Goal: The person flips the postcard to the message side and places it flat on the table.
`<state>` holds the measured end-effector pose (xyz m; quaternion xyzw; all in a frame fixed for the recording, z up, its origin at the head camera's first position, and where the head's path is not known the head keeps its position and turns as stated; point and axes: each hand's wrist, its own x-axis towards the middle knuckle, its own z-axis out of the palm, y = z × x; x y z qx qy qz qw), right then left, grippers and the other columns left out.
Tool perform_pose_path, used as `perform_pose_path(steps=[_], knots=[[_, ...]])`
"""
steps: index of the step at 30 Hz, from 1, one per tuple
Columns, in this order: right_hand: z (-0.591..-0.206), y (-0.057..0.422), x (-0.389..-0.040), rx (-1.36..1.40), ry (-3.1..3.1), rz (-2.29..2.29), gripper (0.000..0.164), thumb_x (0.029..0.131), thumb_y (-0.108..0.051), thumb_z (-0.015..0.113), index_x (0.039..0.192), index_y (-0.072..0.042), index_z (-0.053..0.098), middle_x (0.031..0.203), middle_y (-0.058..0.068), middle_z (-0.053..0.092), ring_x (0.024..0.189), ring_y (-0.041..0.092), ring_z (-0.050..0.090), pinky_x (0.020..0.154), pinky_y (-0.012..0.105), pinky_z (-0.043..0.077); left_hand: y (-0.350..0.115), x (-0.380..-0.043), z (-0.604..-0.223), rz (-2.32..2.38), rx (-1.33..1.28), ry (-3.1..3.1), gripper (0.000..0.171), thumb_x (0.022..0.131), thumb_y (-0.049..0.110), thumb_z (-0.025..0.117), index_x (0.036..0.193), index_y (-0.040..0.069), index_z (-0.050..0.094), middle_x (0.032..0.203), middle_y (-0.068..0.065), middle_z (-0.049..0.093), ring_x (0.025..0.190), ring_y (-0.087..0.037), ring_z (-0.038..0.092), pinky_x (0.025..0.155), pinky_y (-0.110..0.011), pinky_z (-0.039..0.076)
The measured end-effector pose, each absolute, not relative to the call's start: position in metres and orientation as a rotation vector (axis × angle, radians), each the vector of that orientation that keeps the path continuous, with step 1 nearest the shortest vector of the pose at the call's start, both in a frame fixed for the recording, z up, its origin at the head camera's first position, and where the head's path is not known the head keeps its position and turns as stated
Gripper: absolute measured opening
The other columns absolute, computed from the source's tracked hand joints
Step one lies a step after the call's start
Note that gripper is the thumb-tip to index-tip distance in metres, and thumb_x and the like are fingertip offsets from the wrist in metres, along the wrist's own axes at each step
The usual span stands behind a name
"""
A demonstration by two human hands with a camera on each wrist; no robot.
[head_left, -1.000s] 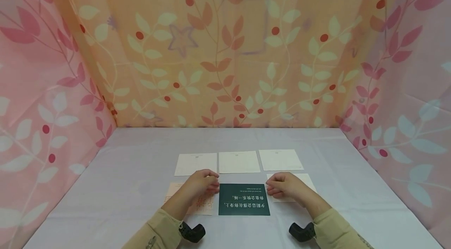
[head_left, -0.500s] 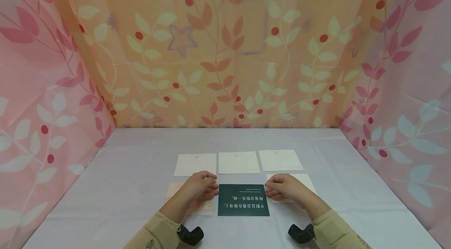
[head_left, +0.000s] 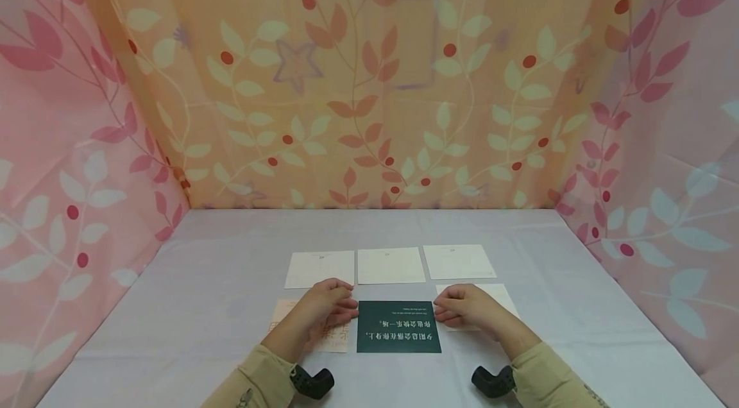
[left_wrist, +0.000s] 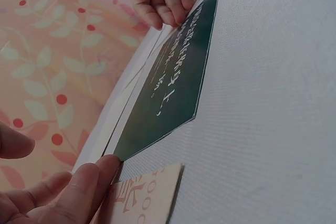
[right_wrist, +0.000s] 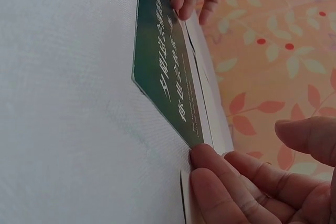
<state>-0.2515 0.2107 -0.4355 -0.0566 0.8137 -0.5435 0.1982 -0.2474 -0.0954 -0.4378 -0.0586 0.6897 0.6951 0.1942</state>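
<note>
A dark green card (head_left: 398, 334) with white printed characters lies flat in the front row on the table. My left hand (head_left: 328, 306) touches its far left corner with the fingertips. At the opposite far corner, the fingertips of my right hand (head_left: 472, 308) touch the card's right edge. Both thumbs stand away from the card in the wrist views. Partly covered by my left hand and forearm is a cream card (left_wrist: 149, 198) with orange characters. A white card (head_left: 499, 296) lies partly hidden beneath my right hand.
Behind the green card, three white cards form a row: a left one (head_left: 319, 272), a middle one (head_left: 391, 267) and a right one (head_left: 460, 262). A white cloth covers the table (head_left: 173, 305). Leaf-patterned curtains (head_left: 358, 74) enclose the back and sides.
</note>
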Motion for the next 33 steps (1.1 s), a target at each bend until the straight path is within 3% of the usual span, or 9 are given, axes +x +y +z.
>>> perform_pose_path(steps=[11, 23, 33], knots=[[-0.436, 0.211, -0.253, -0.169, 2.262, -1.529, 0.03, 0.089, -0.024, 0.059, 0.098, 0.005, 0.061, 0.087, 0.01, 0.067, 0.08, 0.021, 0.065, 0.07, 0.033, 0.054, -0.096, -0.25, -0.44, 1.979, -0.145, 1.937, 0.03, 0.091, 0.014, 0.049, 0.115, -0.004, 0.051, 0.093, -0.017, 0.063, 0.08, -0.023, 0.066, 0.071, -0.029, 0.054], [-0.434, 0.21, -0.252, -0.153, 2.274, -1.517, 0.028, 0.09, -0.021, 0.056, 0.098, 0.006, 0.061, 0.087, 0.011, 0.066, 0.079, 0.022, 0.065, 0.069, 0.034, 0.054, -0.09, -0.252, -0.447, 1.929, -0.156, 1.969, 0.027, 0.088, 0.012, 0.056, 0.113, 0.002, 0.056, 0.09, -0.015, 0.063, 0.073, -0.018, 0.064, 0.065, -0.028, 0.054], [-0.435, 0.211, -0.252, -0.178, 2.241, -1.546, 0.031, 0.089, -0.023, 0.058, 0.097, 0.006, 0.06, 0.087, 0.011, 0.067, 0.079, 0.021, 0.065, 0.07, 0.033, 0.054, -0.084, -0.249, -0.451, 1.896, -0.042, 2.004, 0.032, 0.081, 0.0, 0.06, 0.113, 0.001, 0.056, 0.091, -0.012, 0.065, 0.068, -0.016, 0.061, 0.061, -0.026, 0.053]])
